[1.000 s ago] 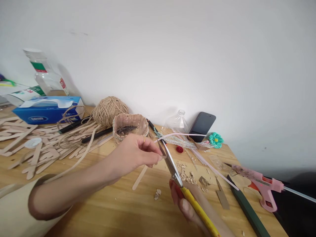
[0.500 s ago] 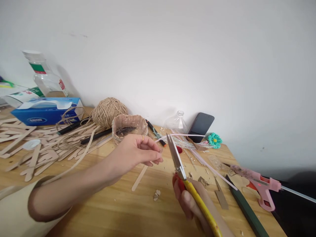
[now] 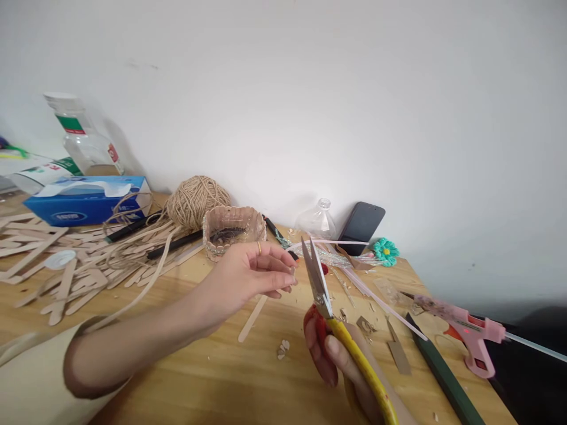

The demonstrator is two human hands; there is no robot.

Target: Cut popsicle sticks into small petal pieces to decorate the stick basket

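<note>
My right hand (image 3: 336, 354) is wrapped round the handles of a pair of scissors (image 3: 318, 283) with yellow and red grips. Its blades point up and away, slightly parted. To their left, my left hand (image 3: 257, 271) is closed in a pinch, thumb against the fingers. A tiny pale piece, perhaps wood, shows at the fingertips, too small to name surely. The blades do not touch it. Below lies a little heap of small wooden chips (image 3: 283, 349) and a single craft stick (image 3: 252, 319). Just behind my left hand stands a small container edged with sticks (image 3: 234, 217).
Craft sticks (image 3: 66, 289) are heaped at left, by a blue tissue box (image 3: 88, 203) and a ball of twine (image 3: 199, 198). A phone (image 3: 361, 227), a teal crocheted flower (image 3: 386, 252), a pink glue gun (image 3: 465, 330) and a dark green bar (image 3: 443, 372) lie at right.
The scissor blades have opened a little, and the fingers of my right hand have spread on the handles. My left hand has shifted slightly right, still pinching.
</note>
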